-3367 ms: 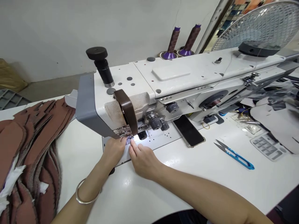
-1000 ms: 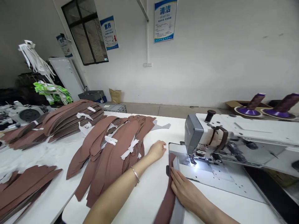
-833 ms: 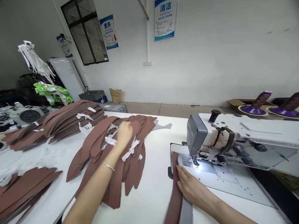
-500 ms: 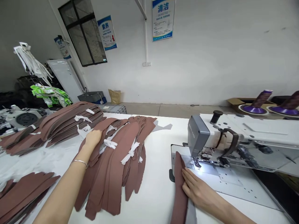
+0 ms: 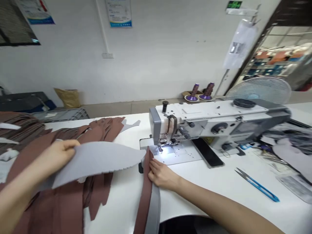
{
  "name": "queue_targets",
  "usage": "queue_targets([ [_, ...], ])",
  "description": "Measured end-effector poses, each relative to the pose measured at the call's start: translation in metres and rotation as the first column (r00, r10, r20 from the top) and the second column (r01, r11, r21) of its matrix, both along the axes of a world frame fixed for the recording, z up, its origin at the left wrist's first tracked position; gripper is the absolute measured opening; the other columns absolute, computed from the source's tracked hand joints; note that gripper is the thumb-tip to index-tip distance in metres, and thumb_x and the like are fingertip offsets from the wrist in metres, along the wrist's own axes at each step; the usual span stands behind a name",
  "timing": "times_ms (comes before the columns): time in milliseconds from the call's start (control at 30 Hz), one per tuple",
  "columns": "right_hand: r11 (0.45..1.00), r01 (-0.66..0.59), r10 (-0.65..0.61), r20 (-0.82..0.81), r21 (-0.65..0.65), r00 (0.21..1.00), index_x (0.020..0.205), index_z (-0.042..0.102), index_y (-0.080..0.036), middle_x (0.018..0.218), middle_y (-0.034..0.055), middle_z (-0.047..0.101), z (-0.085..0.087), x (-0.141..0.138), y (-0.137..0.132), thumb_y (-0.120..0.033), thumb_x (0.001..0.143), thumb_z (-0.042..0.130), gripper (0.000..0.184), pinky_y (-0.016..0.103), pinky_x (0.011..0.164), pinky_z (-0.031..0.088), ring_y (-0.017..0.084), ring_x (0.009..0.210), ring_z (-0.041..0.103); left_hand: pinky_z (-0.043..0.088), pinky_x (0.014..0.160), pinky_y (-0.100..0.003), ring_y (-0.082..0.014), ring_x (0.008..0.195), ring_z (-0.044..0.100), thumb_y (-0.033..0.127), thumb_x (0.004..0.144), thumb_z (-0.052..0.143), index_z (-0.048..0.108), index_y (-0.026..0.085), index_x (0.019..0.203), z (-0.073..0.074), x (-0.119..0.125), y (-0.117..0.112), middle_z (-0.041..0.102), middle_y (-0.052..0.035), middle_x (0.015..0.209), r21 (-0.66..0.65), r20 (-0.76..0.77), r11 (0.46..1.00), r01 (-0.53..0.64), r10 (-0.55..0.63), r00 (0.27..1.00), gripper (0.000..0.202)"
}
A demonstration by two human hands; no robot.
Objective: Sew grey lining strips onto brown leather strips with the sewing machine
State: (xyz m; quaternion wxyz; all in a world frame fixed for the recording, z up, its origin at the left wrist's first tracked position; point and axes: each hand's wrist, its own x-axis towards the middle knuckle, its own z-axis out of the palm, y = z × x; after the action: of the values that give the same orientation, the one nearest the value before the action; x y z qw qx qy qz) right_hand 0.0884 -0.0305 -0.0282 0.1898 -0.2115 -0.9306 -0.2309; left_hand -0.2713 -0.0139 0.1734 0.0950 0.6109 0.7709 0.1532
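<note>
My left hand (image 5: 59, 155) is closed on one end of a curved grey fabric piece (image 5: 99, 157), held up over the stacks of brown cut pieces (image 5: 70, 208). Its far tip reaches to the brown strip near the machine. My right hand (image 5: 163, 175) has its fingers closed at the edge of that brown fabric strip (image 5: 143, 198), which shows a grey side (image 5: 153, 204) along its right. The strip's top end lies just left of the lit needle area of the white sewing machine (image 5: 161, 148). Part of the left arm is blurred.
Right of the needle, a black phone (image 5: 208, 152) lies by the machine arm. Blue-handled thread snips (image 5: 258, 185) lie on the white table (image 5: 202, 195), with scraps at far right. Two purple-based thread cones (image 5: 192, 96) and a fan (image 5: 260, 87) stand behind.
My left hand has lifted a grey-sided piece off the brown stack and carried it toward the machine. My right hand stays at the strip. The view has turned right.
</note>
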Motion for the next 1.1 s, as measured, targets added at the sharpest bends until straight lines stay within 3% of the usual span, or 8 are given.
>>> queue_targets([
  [67,1.0,-0.004,0.004,-0.017,-0.014,1.0,0.069,0.053,-0.016,0.074,0.0132,0.066,0.0,0.0,-0.012,-0.008,0.09,0.05,0.023,0.047,0.092,0.048,0.023,0.08,0.063,0.04,0.065,-0.019,-0.0139,0.069,0.058,0.01,0.072,0.037,0.06,0.017,0.068,-0.034,0.029,-0.003,0.064,0.004,0.064,-0.239,-0.008,0.952,0.191,-0.199,0.98,0.025],
  [167,1.0,0.004,-0.004,-0.019,-0.017,1.0,0.068,0.051,-0.017,0.07,0.0104,0.064,0.0,0.003,-0.03,-0.009,0.09,0.049,0.023,0.047,0.091,0.047,0.021,0.073,0.061,0.043,0.071,-0.026,-0.0195,0.08,0.064,0.006,0.076,0.033,0.064,0.017,0.077,-0.082,0.059,-0.007,0.069,-0.0039,0.078,-0.416,-0.137,0.874,0.253,-0.335,0.932,0.032],
  [300,1.0,0.005,-0.005,-0.005,0.02,1.0,0.071,0.052,-0.017,0.08,0.0143,0.067,0.002,0.01,-0.038,-0.011,0.089,0.051,0.019,0.049,0.095,0.044,0.024,0.082,0.063,0.046,0.093,-0.04,-0.0273,0.109,0.061,0.006,0.082,0.034,0.066,0.013,0.11,-0.123,0.099,-0.027,0.066,-0.0156,0.116,-0.317,-0.306,0.828,0.463,-0.551,0.777,0.044],
  [400,1.0,-0.005,0.006,-0.013,0.019,1.0,0.072,0.052,-0.017,0.079,0.0128,0.067,0.004,0.013,-0.035,-0.012,0.09,0.051,0.019,0.048,0.093,0.044,0.023,0.079,0.062,0.043,0.104,-0.039,-0.0255,0.126,0.051,0.009,0.082,0.043,0.052,0.017,0.136,-0.146,0.143,-0.051,0.054,-0.0141,0.137,-0.177,-0.212,0.649,0.74,-0.759,0.615,0.055],
  [467,1.0,-0.014,0.015,-0.023,0.027,1.0,0.072,0.053,-0.017,0.076,0.0112,0.066,0.003,0.014,-0.033,-0.011,0.09,0.05,0.019,0.046,0.089,0.046,0.021,0.073,0.061,0.046,0.102,-0.041,-0.0275,0.125,0.05,0.005,0.08,0.043,0.046,0.016,0.141,-0.16,0.17,-0.061,0.053,-0.0156,0.138,-0.143,-0.217,0.592,0.794,-0.801,0.558,0.063],
  [600,0.999,-0.008,0.009,-0.022,0.043,1.0,0.071,0.055,-0.015,0.072,0.0093,0.064,0.004,0.02,-0.029,-0.009,0.09,0.049,0.02,0.043,0.085,0.048,0.019,0.068,0.059,0.049,0.094,-0.046,-0.03,0.112,0.057,-0.003,0.079,0.035,0.051,0.011,0.137,-0.176,0.201,-0.058,0.059,-0.0185,0.124,-0.188,-0.299,0.628,0.755,-0.769,0.565,0.062],
  [800,0.999,-0.02,0.021,-0.056,0.025,0.998,0.07,0.056,-0.016,0.076,0.0122,0.066,0.001,0.026,-0.023,-0.01,0.089,0.048,0.022,0.043,0.088,0.049,0.023,0.078,0.062,0.05,0.089,-0.037,-0.0236,0.101,0.06,-0.001,0.083,0.036,0.054,0.011,0.132,-0.17,0.214,-0.025,0.062,-0.0141,0.109,-0.279,-0.216,0.667,0.691,-0.744,0.632,0.054],
  [1100,0.995,-0.004,-0.007,-0.105,-0.097,0.994,0.089,0.065,-0.005,0.088,0.0168,0.068,-0.017,0.055,0.013,-0.006,0.095,0.04,0.026,0.034,0.083,0.055,0.022,0.086,0.063,0.049,0.083,-0.035,-0.023,0.094,0.059,0.002,0.086,0.037,0.055,0.007,0.126,-0.202,0.253,-0.006,0.062,-0.0116,0.1,-0.085,-0.324,0.722,0.687,-0.672,0.666,0.044],
])
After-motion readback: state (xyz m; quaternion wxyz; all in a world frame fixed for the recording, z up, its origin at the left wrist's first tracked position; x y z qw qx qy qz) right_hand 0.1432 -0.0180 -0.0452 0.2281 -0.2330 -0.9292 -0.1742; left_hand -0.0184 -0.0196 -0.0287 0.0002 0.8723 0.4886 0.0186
